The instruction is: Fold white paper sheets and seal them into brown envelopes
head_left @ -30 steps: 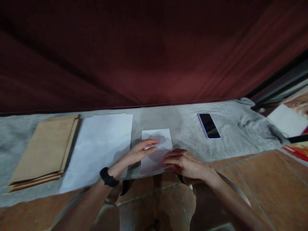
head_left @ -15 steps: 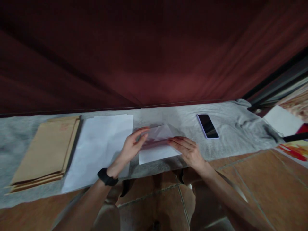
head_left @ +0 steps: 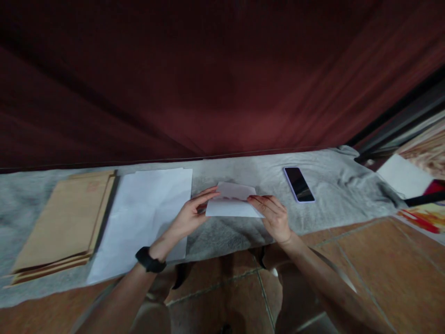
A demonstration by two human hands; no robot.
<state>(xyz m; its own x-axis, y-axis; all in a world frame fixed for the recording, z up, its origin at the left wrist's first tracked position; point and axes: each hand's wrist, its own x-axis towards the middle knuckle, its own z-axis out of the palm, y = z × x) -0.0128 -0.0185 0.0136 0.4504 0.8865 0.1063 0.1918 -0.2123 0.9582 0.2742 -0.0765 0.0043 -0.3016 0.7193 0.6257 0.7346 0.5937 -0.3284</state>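
A folded white sheet of paper is held between my two hands, just above the grey cloth. Its front part is bent along a crease, and the rear part stands tilted behind it. My left hand, with a black band on the wrist, grips the left edge between thumb and fingers. At the right edge my right hand pinches the paper, its fingers closed over the crease. Left of my left hand lies a stack of white paper.
Brown envelopes are piled at the far left of the grey cloth. A phone in a lilac case lies to the right. Behind hangs a dark red curtain. Tiled floor shows in front.
The paper has turned in my hands, its front edge rising off the cloth and becoming more level. My left hand has shifted its grip on the left edge.
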